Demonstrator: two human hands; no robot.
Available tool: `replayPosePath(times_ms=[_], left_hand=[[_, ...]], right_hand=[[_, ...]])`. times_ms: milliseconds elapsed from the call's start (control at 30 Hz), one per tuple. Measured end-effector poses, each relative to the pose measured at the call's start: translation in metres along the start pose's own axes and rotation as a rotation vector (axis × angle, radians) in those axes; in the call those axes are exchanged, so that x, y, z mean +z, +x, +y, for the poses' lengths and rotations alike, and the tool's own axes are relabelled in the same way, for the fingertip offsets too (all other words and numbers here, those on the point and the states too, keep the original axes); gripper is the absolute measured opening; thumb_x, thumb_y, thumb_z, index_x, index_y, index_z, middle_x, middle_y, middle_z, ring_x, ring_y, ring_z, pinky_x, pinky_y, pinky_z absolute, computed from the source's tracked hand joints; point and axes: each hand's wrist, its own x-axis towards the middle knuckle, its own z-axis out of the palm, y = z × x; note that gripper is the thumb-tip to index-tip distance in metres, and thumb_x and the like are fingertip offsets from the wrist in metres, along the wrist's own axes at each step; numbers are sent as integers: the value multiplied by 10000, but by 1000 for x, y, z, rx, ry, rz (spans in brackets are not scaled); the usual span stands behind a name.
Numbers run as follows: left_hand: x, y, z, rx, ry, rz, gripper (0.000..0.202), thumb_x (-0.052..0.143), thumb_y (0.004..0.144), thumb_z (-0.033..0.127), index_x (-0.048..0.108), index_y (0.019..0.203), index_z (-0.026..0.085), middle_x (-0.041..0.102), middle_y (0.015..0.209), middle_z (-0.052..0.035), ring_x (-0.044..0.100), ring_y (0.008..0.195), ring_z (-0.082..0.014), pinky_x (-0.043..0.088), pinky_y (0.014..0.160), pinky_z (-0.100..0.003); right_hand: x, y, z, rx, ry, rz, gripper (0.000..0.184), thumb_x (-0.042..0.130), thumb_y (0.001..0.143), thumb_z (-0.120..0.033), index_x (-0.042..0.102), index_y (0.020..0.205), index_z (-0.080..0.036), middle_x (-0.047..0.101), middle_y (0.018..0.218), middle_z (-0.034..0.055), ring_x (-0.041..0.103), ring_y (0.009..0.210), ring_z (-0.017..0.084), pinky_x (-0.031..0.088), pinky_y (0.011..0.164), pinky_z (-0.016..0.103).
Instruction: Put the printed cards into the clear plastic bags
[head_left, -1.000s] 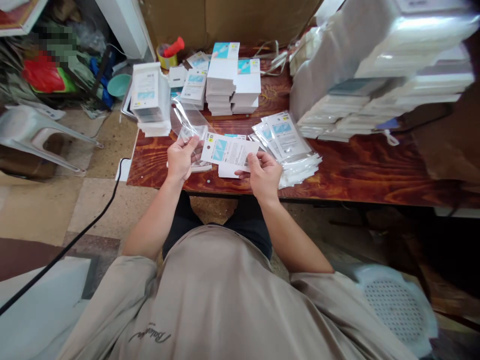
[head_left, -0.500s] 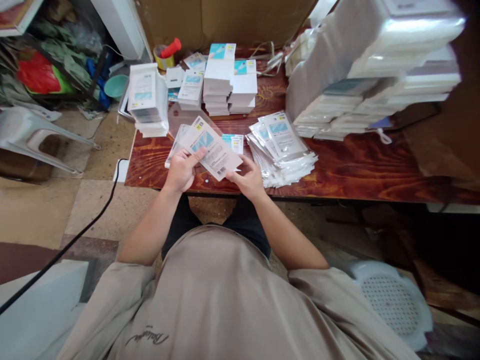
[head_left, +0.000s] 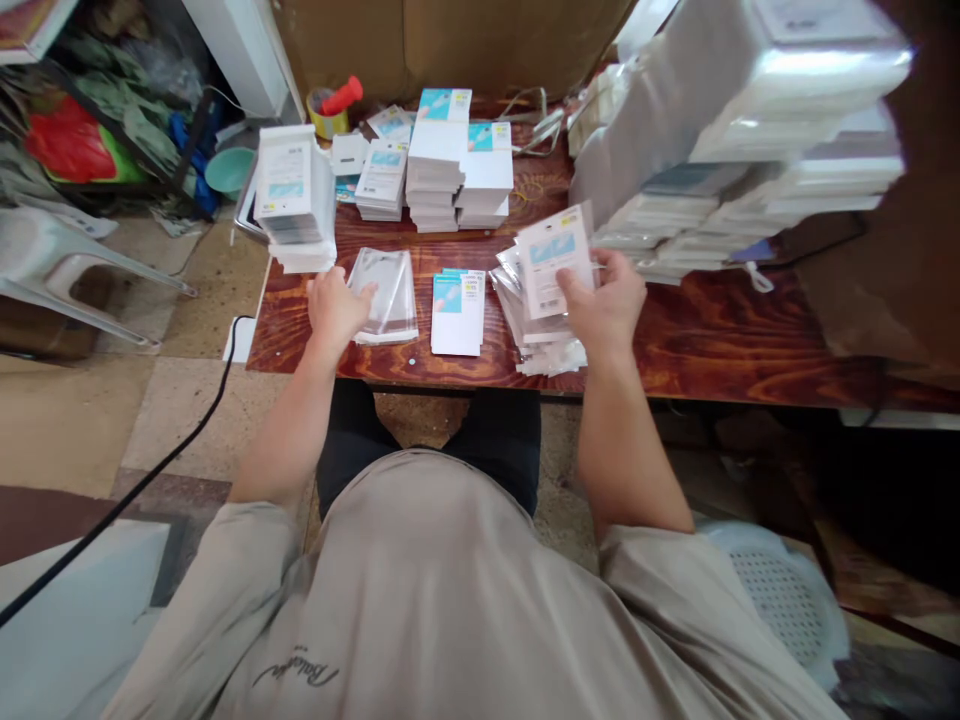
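Observation:
My right hand [head_left: 609, 305] grips a bagged card [head_left: 549, 262], white with a blue picture and a yellow mark, its clear sleeve showing at the edges. It is over a loose pile of sleeved cards [head_left: 536, 348] at the right. On the other side, my left hand [head_left: 334, 308] is open, thumb apart, beside a stack of clear plastic sleeves [head_left: 391, 300]; whether it touches them I cannot tell. Between the hands lies a small stack of white and blue cards [head_left: 457, 325].
Tall stacks of sleeved packets [head_left: 795, 120] rise at the right. Along the back stand card stacks [head_left: 435, 165], another packet stack [head_left: 289, 200] and a yellow tape roll [head_left: 328, 118]. A white stool [head_left: 787, 600] is at my right, and a black cable [head_left: 172, 455] runs at the left.
My hands have parted. The right hand has carried the card rightward to the pile; the left has let go and moved left beside the sleeves. The middle card stack is now uncovered.

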Motion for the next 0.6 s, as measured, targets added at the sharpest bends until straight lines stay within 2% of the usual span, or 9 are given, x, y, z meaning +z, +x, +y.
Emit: replayPosePath(times_ms=[100,167,200,233,300,400,500,600], left_hand=[[3,26,-16,-88,150,-62,626,891,727,440,660,1191,90,641,1352,-274,569,1339,-433,406,1172,-509],[6,37,-23,-104,153,-109,646,930,663,437,669,1154,108,669,1300,-257,620,1274,-425,470,1104,-487],[8,41,-25,-104,146,-134,593,938,649,426,680,1096,134,702,1232,-231,655,1216,-412,498,1062,-480],[9,44,-27,-102,135,-163,513,940,645,411,686,1015,161,731,1139,-197,688,1141,-396,521,1019,-474],[11,50,-30,-100,105,-214,381,936,650,373,660,846,199,745,947,-141,724,990,-367,547,937,-465],[12,52,-30,-93,53,-233,335,918,664,328,618,750,208,716,818,-103,722,862,-336,550,855,-447],[9,49,-29,-93,32,-168,371,922,646,300,639,861,191,727,925,-94,706,910,-300,544,869,-420],[7,44,-28,-108,-6,-90,427,911,654,265,645,977,180,729,1026,-79,681,954,-245,534,916,-382]], right_hand=[[-10,8,6,9,-426,90,590,832,816,-300,659,1344,-102,673,1347,275,603,1258,442,449,1087,639],[-5,-6,-1,-120,-461,155,594,804,852,-299,647,1380,-77,619,1424,293,537,1333,453,420,1120,619],[0,-16,-6,-225,-421,121,516,761,897,-312,668,1351,-87,643,1396,271,553,1313,424,426,1124,587],[6,-28,-12,-347,-371,34,427,721,936,-328,699,1300,-106,686,1336,239,585,1270,389,435,1122,555],[20,-51,-25,-604,-314,-266,333,697,969,-372,734,1210,-145,738,1252,177,622,1215,347,452,1106,517],[35,-72,-44,-845,-419,-657,357,748,939,-371,727,1198,-127,716,1311,176,599,1271,361,464,1077,494],[38,-78,-57,-941,-593,-838,249,579,1030,-250,713,1139,-70,710,1235,205,617,1225,341,499,982,429],[33,-81,-67,-977,-720,-867,313,389,1048,-111,672,1164,-40,694,1192,228,634,1174,342,510,843,399]])
